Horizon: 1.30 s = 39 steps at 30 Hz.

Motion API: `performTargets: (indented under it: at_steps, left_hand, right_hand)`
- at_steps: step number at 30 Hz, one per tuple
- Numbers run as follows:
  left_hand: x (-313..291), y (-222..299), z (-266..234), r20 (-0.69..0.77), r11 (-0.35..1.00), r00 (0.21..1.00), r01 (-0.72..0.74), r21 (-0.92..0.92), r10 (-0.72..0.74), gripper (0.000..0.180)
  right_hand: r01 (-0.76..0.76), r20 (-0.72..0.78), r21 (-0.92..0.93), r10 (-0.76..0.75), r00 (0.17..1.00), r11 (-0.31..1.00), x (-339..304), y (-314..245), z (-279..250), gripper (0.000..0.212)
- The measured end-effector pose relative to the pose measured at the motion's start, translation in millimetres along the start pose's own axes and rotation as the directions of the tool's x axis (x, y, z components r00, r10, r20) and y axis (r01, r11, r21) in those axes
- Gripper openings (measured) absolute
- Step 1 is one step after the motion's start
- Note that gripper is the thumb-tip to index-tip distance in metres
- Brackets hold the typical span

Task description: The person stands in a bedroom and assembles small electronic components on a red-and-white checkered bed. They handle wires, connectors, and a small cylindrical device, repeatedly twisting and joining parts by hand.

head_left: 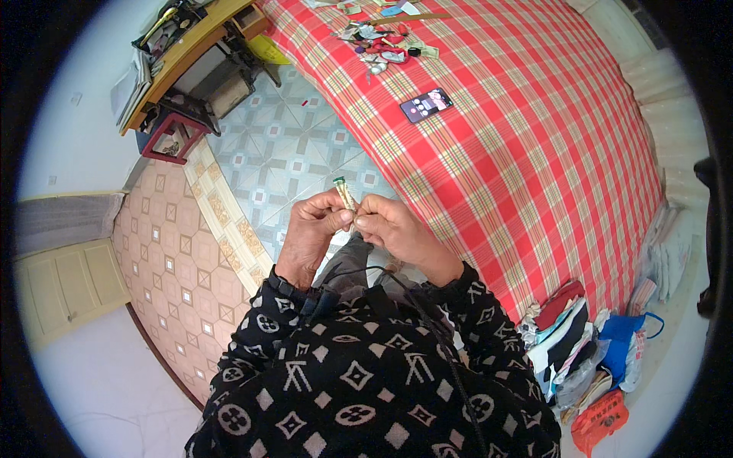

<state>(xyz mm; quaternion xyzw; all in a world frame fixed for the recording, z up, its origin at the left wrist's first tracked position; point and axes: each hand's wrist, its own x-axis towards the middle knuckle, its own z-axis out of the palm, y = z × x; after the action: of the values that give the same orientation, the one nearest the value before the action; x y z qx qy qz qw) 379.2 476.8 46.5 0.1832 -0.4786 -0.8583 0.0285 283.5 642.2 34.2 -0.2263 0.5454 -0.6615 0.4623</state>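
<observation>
Both my hands meet in front of my body, above the floor beside the bed. My left hand and my right hand pinch a narrow cream strip with a dark green end between their thumbs and fingers. It looks folded or rolled, and its green end points up and away from me. Fingers cover its lower part, so its exact kind cannot be made out. On the bed beyond lies a smartphone with its screen lit. Farther back is a heap of small mixed items, red, silver and dark.
A red plaid cover spreads over the bed on the right. At the far left stands a wooden desk with a dark red stool by it. Clothes and bags are piled at the lower right. A dark cord hangs across my front.
</observation>
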Motion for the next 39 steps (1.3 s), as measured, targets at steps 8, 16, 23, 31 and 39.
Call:
performTargets:
  at_steps: [8, 16, 23, 31, 39]
  left_hand:
    - [-1, 0, -6, 0.093, 0.998, 0.994, -0.056, 0.036, 0.052, 0.008]
    - [-1, -1, -2, -0.026, 0.981, 0.995, -0.087, 0.176, 0.093, 0.008]
    - [-3, -3, 5, -0.078, 0.982, 0.991, -0.093, 0.167, 0.108, 0.01]
    - [-1, 4, 2, 0.057, 0.984, 0.998, -0.05, 0.173, 0.04, 0.006]
    - [1, 2, 0, 0.007, 0.992, 1.0, -0.02, 0.121, 0.019, 0.005]
  right_hand:
    - [-0.082, 0.152, 0.216, 0.049, 0.987, 0.973, -1, -5, 1, 0.015]
    - [0.25, -0.129, -0.707, -0.468, 0.874, 0.662, -2, 0, 26, 0.016]
    - [0.256, -0.227, -0.424, -0.376, 0.899, 0.869, -2, 5, 22, 0.014]
    - [0.006, -0.1, -0.105, -0.016, 0.995, 0.994, -6, -4, 6, 0.012]
    - [0.251, -0.145, -0.566, -0.394, 0.908, 0.786, -7, -2, 18, 0.014]
